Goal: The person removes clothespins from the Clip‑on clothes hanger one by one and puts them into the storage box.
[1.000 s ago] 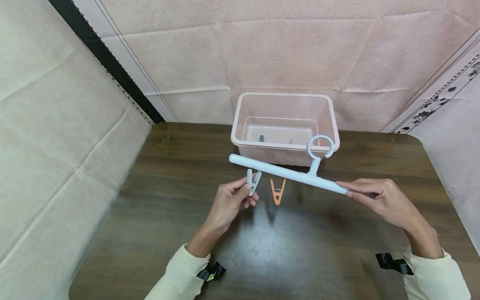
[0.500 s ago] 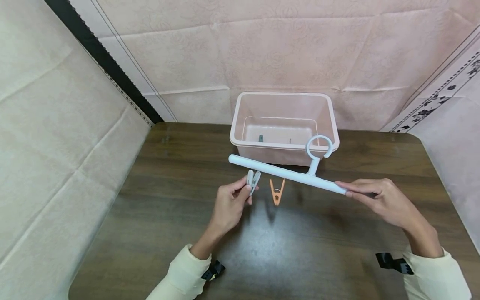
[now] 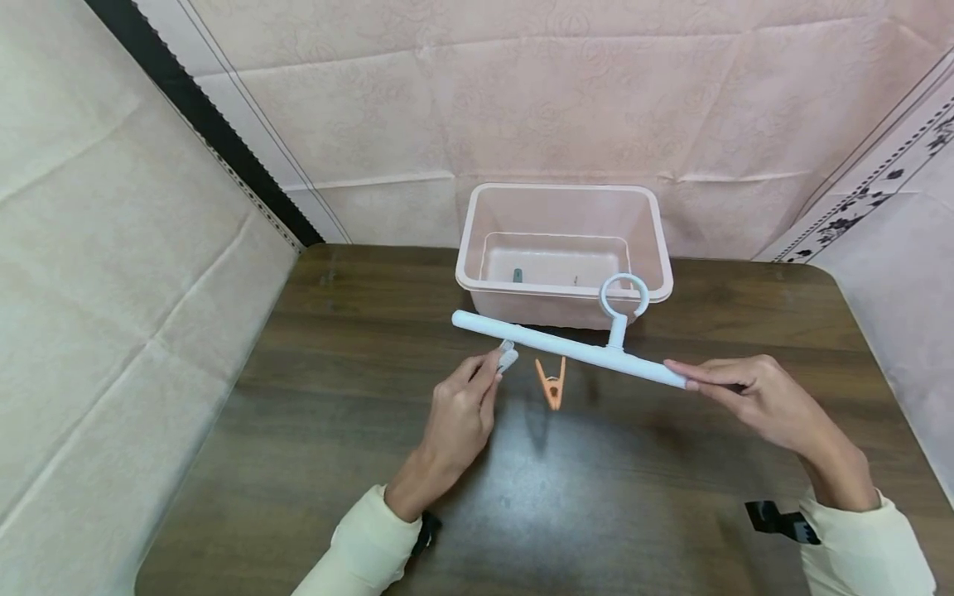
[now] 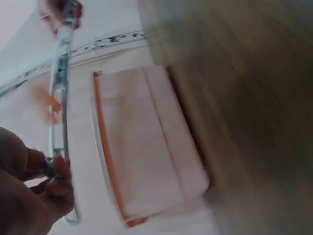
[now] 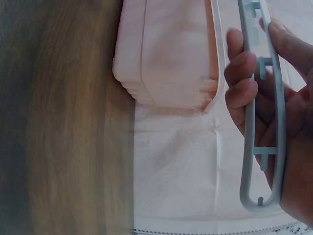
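Note:
A pale blue hanger (image 3: 566,348) with a straight bar and a round hook is held at its right end by my right hand (image 3: 763,401), thumb and fingers on opposite sides. In the right wrist view the hanger's underside (image 5: 249,142) shows a hollow frame with small pegs. My left hand (image 3: 455,414) pinches a pale grey-blue clothespin (image 3: 508,358) just under the bar's left part. In the left wrist view the fingers partly hide this clothespin (image 4: 48,167); whether it is fastened to the hanger I cannot tell. An orange clothespin (image 3: 552,391) hangs below the bar's middle.
Behind the hanger a light pink plastic bin (image 3: 477,288) stands at the far edge of the brown wooden table (image 3: 335,430). A small dark green piece (image 3: 517,275) shows in the bin. Cloth sheets (image 3: 633,108) screen the back and sides.
My left hand has turned and brought the clothespin up closer to the bar, so the fingers cover more of it. The hanger has shifted slightly left, and its hook sits a little lower.

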The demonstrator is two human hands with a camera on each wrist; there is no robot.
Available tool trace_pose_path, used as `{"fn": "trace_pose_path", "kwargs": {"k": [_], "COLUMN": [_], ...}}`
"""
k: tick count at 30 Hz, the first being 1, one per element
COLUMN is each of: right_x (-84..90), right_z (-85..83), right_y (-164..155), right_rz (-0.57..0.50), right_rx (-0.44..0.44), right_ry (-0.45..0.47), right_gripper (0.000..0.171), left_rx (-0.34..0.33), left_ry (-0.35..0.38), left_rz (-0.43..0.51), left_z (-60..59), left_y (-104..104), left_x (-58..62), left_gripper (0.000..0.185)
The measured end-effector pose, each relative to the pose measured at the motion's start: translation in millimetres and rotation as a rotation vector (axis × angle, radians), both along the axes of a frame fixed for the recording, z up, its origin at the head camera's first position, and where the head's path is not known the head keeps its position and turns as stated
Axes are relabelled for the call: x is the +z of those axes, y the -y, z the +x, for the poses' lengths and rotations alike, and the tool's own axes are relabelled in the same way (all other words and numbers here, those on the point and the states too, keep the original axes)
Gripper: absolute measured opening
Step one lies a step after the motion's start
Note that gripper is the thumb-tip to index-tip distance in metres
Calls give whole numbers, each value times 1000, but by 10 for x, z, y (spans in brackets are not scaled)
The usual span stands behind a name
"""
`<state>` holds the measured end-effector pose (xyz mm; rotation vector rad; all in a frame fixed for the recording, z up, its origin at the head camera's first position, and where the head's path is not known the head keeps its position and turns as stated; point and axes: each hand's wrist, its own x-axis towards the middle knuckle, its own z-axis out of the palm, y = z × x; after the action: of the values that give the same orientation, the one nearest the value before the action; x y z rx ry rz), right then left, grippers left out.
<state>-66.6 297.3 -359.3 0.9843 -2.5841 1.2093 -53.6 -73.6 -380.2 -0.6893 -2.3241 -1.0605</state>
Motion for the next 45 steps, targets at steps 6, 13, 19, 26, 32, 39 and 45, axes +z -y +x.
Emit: {"fn": "trace_pose_path", "kwargs": {"k": [6, 13, 19, 26, 32, 39, 45], "right_x": [-40, -15, 8, 18, 33, 52, 61], "right_z": [-2, -8, -4, 0, 5, 5, 11], "right_y": [-9, -18, -10, -3, -10, -4, -3], "right_rz": [-11, -5, -2, 8, 28, 41, 53], "right_rx": [6, -3, -8, -25, -56, -66, -69], "right_ry": [3, 3, -6, -16, -44, -56, -56], "right_gripper": [35, 39, 41, 46, 52, 53, 52], "left_rx": [5, -33, -58, -69, -89, -84, -67], "left_ry": [-44, 59, 178, 244, 258, 246, 222], "left_rz": [-14, 138, 275, 323, 357, 334, 296], "left_z": [6, -14, -11, 1, 23, 60, 87], "left_y": [-17, 6, 25, 59, 105, 157, 162], "left_x": [-29, -27, 42, 47, 44, 44, 79], "left_gripper": [28, 34, 34, 32, 33, 42, 47]}}
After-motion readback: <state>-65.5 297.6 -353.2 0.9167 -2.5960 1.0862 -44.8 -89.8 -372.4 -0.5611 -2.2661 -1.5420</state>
